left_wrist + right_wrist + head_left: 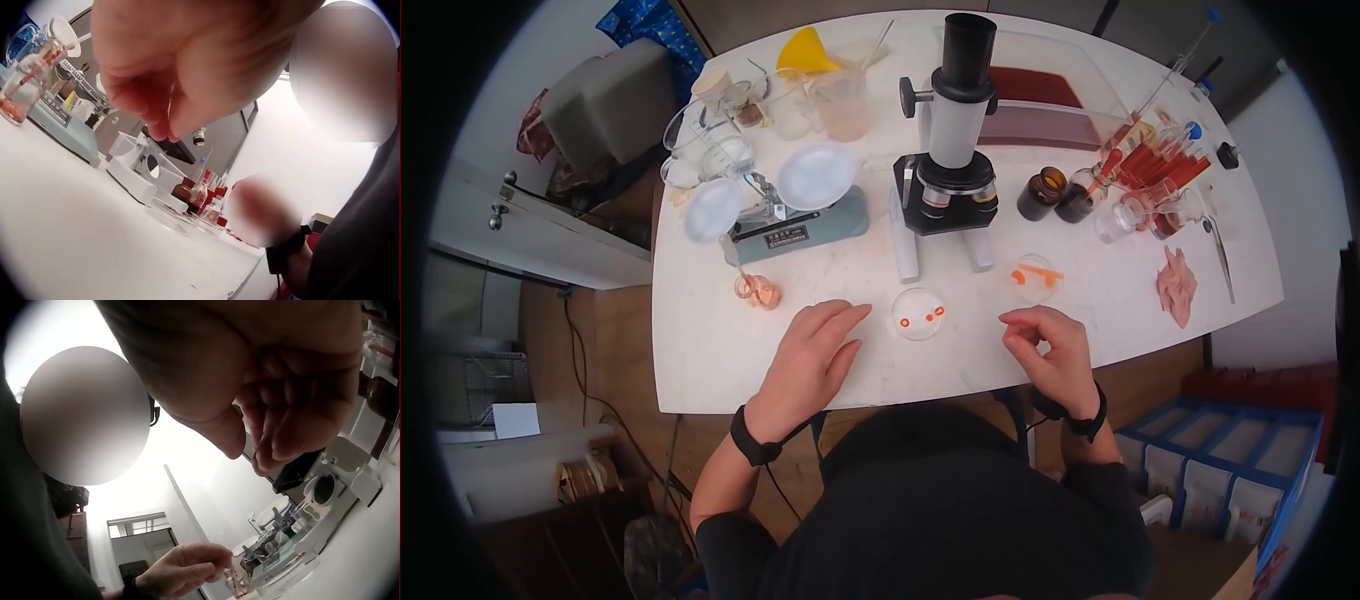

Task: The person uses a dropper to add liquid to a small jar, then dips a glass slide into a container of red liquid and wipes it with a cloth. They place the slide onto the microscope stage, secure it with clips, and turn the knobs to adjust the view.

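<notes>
A round clear dish (918, 314) with several small orange-red pieces lies between the two hands in the head view. My left hand (808, 358) hovers to its left, fingers loosely bent, holding nothing that I can see. To the dish's right is my right hand (1050, 358), its fingers loosely curved and the thumb apart from them, with nothing held. A second dish (1038, 279) with orange strips lies just above the right hand. The microscope (957, 130) stands behind both dishes. In the left wrist view the left hand (181, 69) hangs above the tabletop.
At the left stand a balance (800, 232) with two white pans, a small flask (757, 291) and glassware. Brown bottles (1041, 193), red-filled tubes (1150, 165) and beakers are at the right, near a pink cloth (1176, 287) and tweezers (1220, 258). A yellow funnel (805, 52) lies at the back.
</notes>
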Demonstrator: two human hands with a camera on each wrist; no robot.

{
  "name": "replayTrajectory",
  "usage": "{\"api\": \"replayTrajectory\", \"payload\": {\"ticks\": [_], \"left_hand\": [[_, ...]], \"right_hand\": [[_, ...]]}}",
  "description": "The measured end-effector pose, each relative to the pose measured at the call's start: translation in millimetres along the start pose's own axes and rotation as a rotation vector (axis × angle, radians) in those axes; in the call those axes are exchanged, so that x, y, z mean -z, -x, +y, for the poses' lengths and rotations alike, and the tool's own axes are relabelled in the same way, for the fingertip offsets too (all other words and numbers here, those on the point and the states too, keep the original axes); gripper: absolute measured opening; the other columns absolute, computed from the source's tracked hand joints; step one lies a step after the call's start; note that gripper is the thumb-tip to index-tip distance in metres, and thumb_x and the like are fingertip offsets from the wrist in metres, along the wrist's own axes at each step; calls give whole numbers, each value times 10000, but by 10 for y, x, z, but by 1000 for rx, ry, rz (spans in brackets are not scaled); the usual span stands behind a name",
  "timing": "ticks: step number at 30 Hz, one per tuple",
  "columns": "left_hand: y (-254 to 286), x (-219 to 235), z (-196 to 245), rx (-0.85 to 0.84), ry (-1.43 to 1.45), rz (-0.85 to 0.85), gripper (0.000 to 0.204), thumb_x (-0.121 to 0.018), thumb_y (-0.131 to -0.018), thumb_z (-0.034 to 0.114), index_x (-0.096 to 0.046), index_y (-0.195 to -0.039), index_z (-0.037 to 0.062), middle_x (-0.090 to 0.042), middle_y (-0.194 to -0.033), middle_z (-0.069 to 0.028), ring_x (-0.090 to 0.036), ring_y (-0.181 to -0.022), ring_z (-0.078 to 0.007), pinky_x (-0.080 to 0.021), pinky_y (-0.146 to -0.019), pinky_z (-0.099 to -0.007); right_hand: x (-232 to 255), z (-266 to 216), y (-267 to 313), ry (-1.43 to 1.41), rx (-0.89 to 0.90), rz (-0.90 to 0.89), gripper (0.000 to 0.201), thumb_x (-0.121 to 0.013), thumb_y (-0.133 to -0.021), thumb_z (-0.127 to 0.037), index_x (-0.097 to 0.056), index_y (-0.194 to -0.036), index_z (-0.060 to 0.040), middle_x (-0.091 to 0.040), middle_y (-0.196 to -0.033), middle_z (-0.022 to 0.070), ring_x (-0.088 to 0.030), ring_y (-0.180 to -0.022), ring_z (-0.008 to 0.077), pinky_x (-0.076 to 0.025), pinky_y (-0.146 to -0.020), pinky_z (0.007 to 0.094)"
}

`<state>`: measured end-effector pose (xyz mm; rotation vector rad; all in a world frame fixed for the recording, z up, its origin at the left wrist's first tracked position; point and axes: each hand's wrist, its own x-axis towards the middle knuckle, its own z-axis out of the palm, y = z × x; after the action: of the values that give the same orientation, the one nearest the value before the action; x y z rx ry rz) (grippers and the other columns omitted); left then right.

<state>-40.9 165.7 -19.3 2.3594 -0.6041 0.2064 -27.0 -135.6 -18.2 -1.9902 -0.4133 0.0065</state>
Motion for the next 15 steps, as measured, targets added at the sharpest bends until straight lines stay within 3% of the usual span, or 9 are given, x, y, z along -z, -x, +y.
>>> {"api": "replayTrajectory", "payload": {"ticks": [2,5,8,13,15], "left_hand": [[-119,-102,57,22,59,-52,375,-710,-739,84,-570,-1077,3,-566,-1067,-152,-542,-968,-331,-452,-851,-379],[-187,-213,28,32,46,-133,434,-727,-730,81,-550,-1122,24,-541,-1123,-157,-538,-1003,-310,-490,-794,-350],[-233,-223,60,23,-12,-122,439,-740,-724,127,-552,-1102,5,-550,-1107,-161,-525,-1019,-335,-447,-871,-378],[-538,-76,104,-55,51,73,521,-751,-718,133,-513,-1165,13,-523,-1173,-166,-513,-1061,-329,-453,-873,-382],[-735,-28,69,-68,85,133,596,-756,-720,143,-466,-1225,11,-488,-1237,-172,-502,-1101,-325,-449,-900,-383]], "right_hand": [[31,-16,18,29,29,12,197,-670,-778,-13,-646,-974,-23,-618,-775,61,-566,-588,97,-445,-544,218],[145,-25,9,80,77,23,204,-668,-772,-1,-644,-973,-21,-617,-794,65,-563,-584,106,-448,-549,218],[347,-139,-203,161,220,108,205,-657,-775,7,-640,-979,-12,-617,-858,82,-573,-619,115,-459,-567,222],[564,-408,-1041,94,341,257,319,-625,-791,7,-586,-1108,-1,-581,-1063,128,-605,-778,163,-510,-658,253],[526,-503,-1363,253,484,227,409,-571,-811,51,-521,-1211,-16,-541,-1188,115,-617,-907,170,-513,-744,251]]}}
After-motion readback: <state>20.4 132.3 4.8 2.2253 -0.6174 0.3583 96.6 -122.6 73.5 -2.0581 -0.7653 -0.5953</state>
